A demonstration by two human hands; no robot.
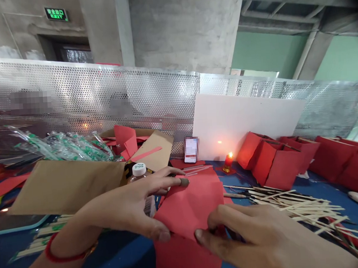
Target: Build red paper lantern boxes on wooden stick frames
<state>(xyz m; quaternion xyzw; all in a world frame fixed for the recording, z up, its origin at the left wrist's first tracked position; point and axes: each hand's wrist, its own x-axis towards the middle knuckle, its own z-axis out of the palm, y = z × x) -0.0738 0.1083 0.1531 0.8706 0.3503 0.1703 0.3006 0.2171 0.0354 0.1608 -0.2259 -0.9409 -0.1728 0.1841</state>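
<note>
Red paper (191, 207) lies folded in front of me, with its lower part (188, 257) hanging toward the near edge of the view. My left hand (131, 204) grips the paper's left side: its thumb presses the near corner and its fingers reach over the far part. A dark band wraps one of those fingertips. At the near right edge my right hand (247, 230) pinches the paper between thumb and curled fingers. The undersides of the paper and some fingertips are hidden. Beyond the paper lie several thin red strips (199, 170).
A lit red candle (229, 162) burns beyond the paper, near a propped phone (191, 150). Red paper boxes (276, 163) and loose wooden sticks (303, 207) occupy the right. Leftward are a cardboard box (67, 186), a white-capped bottle (139, 170) and plastic-wrapped sticks (68, 147).
</note>
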